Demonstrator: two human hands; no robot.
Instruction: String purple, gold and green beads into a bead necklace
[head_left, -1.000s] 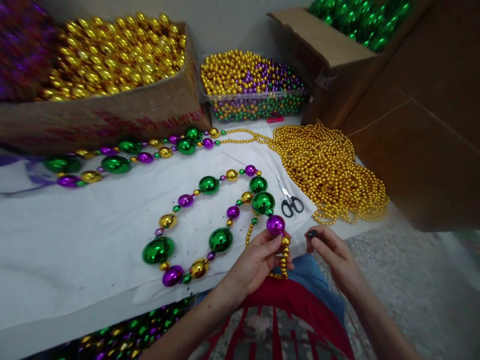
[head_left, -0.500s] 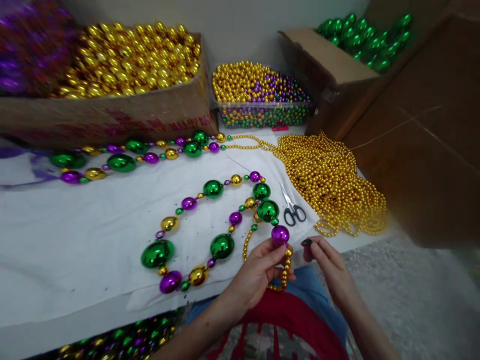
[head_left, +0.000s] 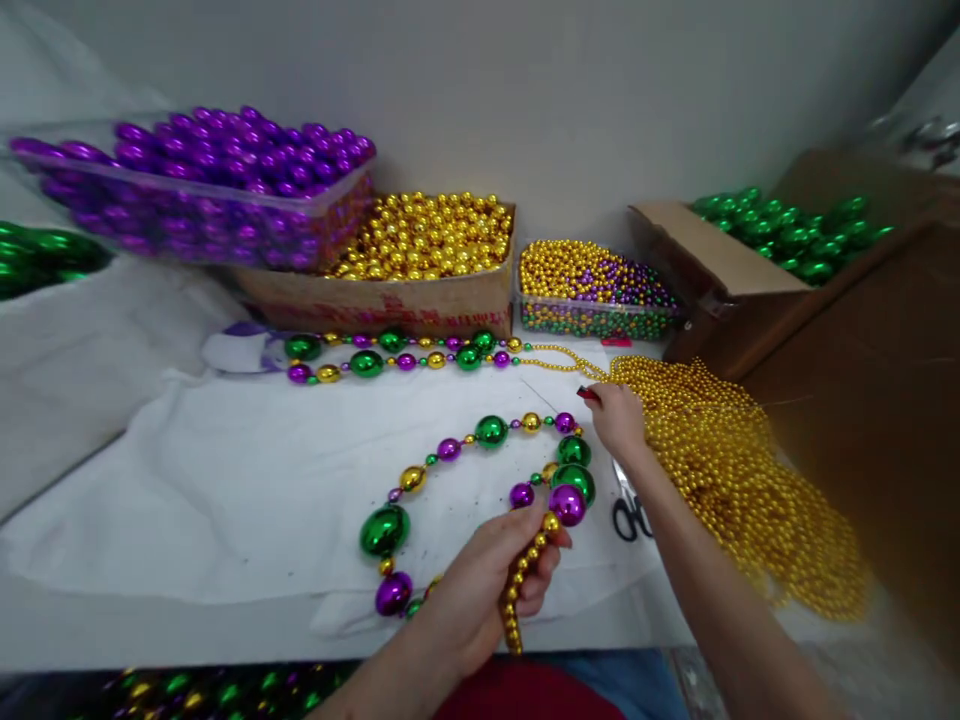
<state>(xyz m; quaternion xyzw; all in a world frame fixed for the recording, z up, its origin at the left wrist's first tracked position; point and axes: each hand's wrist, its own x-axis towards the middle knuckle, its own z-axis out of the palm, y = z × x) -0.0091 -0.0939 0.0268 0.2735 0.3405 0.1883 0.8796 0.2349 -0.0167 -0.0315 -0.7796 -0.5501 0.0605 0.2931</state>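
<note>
My left hand [head_left: 487, 575] is closed on a bead necklace, pinching it where a strand of small gold beads [head_left: 525, 565] meets a shiny purple bead [head_left: 568, 505]. The rest of its large green, purple and gold beads [head_left: 491, 431] curve in a loop over the white cloth, partly hidden by my left hand and forearm. Further back, my right hand [head_left: 616, 418] is closed around a small red object with a black end [head_left: 587, 393], too small to identify surely. Black-handled scissors [head_left: 626, 518] lie partly under my right forearm.
Another bead necklace [head_left: 367, 362] stretches across the white cloth [head_left: 247, 480] behind. A gold bead heap [head_left: 720, 450] lies right. Along the wall stand a tub of purple beads [head_left: 345, 200], a gold-bead carton [head_left: 450, 308], a mixed-bead tub [head_left: 600, 318] and a brown box [head_left: 720, 250].
My right hand has moved forward, away from my left hand, with the small dark-ended object. My left hand still pinches the necklace. The view has swung left and up, showing the purple bead tub.
</note>
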